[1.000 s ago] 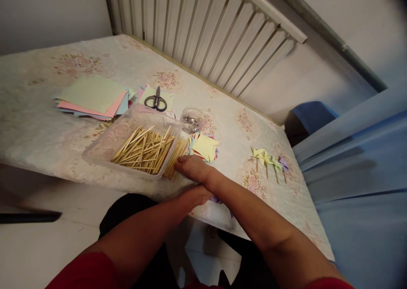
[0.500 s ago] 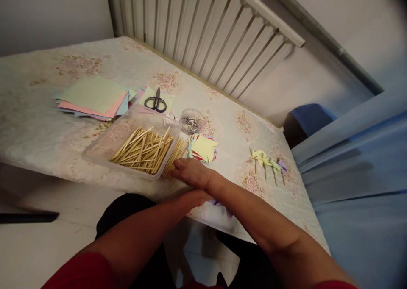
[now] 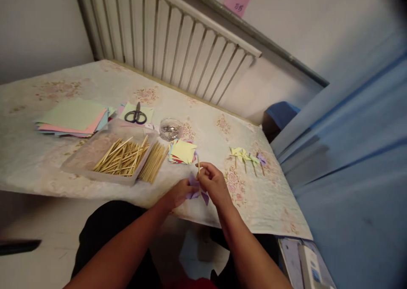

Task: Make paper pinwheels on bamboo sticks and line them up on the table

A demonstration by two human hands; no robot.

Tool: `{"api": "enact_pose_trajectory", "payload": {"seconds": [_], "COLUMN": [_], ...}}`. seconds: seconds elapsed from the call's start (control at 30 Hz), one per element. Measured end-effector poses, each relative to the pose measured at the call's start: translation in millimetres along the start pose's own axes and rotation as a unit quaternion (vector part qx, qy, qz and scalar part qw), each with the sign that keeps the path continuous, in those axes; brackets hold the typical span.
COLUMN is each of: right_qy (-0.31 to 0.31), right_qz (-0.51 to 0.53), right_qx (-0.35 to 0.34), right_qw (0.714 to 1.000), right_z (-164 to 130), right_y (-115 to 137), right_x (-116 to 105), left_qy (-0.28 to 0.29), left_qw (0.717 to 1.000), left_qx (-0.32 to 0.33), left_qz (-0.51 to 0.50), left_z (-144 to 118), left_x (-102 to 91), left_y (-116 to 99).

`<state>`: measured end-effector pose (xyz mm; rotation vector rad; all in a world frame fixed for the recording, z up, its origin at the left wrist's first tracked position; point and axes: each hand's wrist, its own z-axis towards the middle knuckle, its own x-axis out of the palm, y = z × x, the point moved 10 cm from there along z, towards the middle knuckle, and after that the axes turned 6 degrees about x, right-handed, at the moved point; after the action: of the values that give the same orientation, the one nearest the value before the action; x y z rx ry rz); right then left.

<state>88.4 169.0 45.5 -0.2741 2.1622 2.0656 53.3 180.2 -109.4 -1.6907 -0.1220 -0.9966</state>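
My left hand is closed on a purple paper pinwheel over the table's front edge. In my right hand a thin wooden stick is pinched between thumb and fingers, its lower part lying against the pinwheel. Whether the two are joined I cannot tell. Left of my hands, a row of loose sticks lies beside a clear plastic box holding many more. A stack of small paper squares, yellow on top, sits just beyond my hands.
A round clear dish holds small metal pieces. Black-handled scissors lie on paper, left of them a pile of large coloured sheets. Several finished pinwheels rest at the right. A blue curtain hangs beside the table.
My right hand has come back from the loose sticks with one stick, uncrossing from over my left arm, and now meets the purple pinwheel. The camera view has shifted right.
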Motion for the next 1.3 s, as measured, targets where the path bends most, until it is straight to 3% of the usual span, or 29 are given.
{"api": "enact_pose_trajectory", "payload": {"seconds": [0.1,0.23,0.47,0.73,0.87,1.0,1.2,1.3], "right_qy": [-0.011,-0.019,-0.040,-0.056,-0.074,-0.070,-0.039,-0.025], "right_qz": [0.147,0.227,0.247,0.224,0.191,0.171,0.155,0.158], "right_qx": [0.059,0.065,0.057,0.053,0.054,0.056,0.051,0.058], "right_qw": [0.987,0.972,0.966,0.972,0.977,0.981,0.986,0.985], "right_z": [-19,-40,-66,-85,-90,-94,-101,-106], "right_y": [-13,-11,-9,-20,-27,-31,-25,-19], "right_x": [-22,-40,-68,-86,-91,-89,-73,-63], "left_qy": [-0.024,-0.065,-0.119,-0.162,-0.151,-0.133,0.007,0.040], "left_qw": [1.000,0.998,0.993,0.987,0.988,0.987,0.990,0.988], "left_qx": [-0.005,0.010,0.006,-0.011,-0.025,0.007,0.041,0.050], "left_qz": [0.015,0.010,0.008,0.000,-0.037,-0.093,-0.131,-0.140], "left_z": [-1,-1,-7,-17,-29,-43,-56,-61], "left_x": [-9.8,-16.0,-18.0,-17.7,2.6,29.4,92.3,115.0], "left_y": [4,-1,0,1,-7,-27,-52,-61]}}
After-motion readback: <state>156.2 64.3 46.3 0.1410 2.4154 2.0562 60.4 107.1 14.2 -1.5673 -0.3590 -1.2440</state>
